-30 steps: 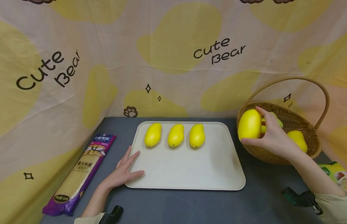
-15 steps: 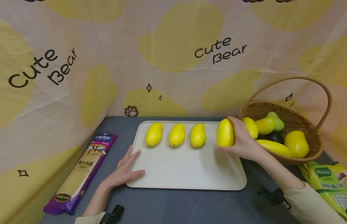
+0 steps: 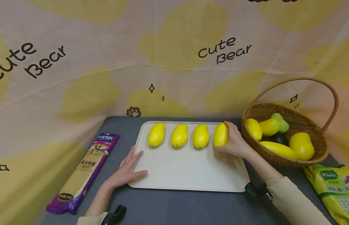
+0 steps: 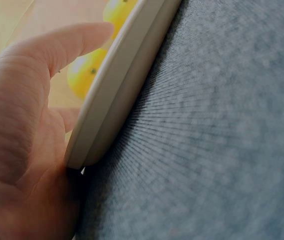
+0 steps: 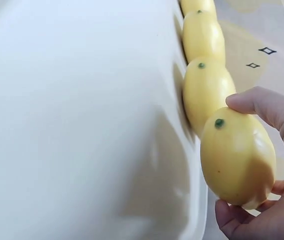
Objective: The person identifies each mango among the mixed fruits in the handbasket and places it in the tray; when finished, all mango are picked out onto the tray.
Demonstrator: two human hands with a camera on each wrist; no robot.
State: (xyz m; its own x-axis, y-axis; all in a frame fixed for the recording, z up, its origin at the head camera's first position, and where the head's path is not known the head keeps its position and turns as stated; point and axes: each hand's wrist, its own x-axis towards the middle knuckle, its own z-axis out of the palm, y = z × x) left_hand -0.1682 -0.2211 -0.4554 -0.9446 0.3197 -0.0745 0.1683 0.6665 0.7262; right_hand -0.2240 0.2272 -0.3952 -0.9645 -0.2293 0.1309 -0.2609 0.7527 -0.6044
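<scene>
My right hand [image 3: 237, 141] pinches a yellow mango [image 3: 220, 135] between thumb and fingers, at the back right of the white tray [image 3: 188, 170]. In the right wrist view that mango [image 5: 237, 157] has a small green stem spot, and the hand's digits press opposite sides of it. Three more mangoes stand in a row to its left: one at the far left [image 3: 156, 135], one in the middle [image 3: 179, 135] and one [image 3: 201, 136] nearest the held fruit. My left hand [image 3: 125, 172] rests with spread fingers at the tray's left edge; the left wrist view shows it beside the tray rim [image 4: 117, 85].
A wicker basket [image 3: 321, 153] with a tall handle stands right of the tray, holding several fruits, among them a dark one [image 3: 278, 139] and a green one [image 3: 282, 122]. A pasta pack [image 3: 84, 172] lies left, a yellow-green Knorr bag [image 3: 329, 190] right. Printed cloth hangs behind.
My right hand has carried the mango left from over the basket to the tray's back right, lining it up beside the other three. The left hand has stayed at the tray's edge.
</scene>
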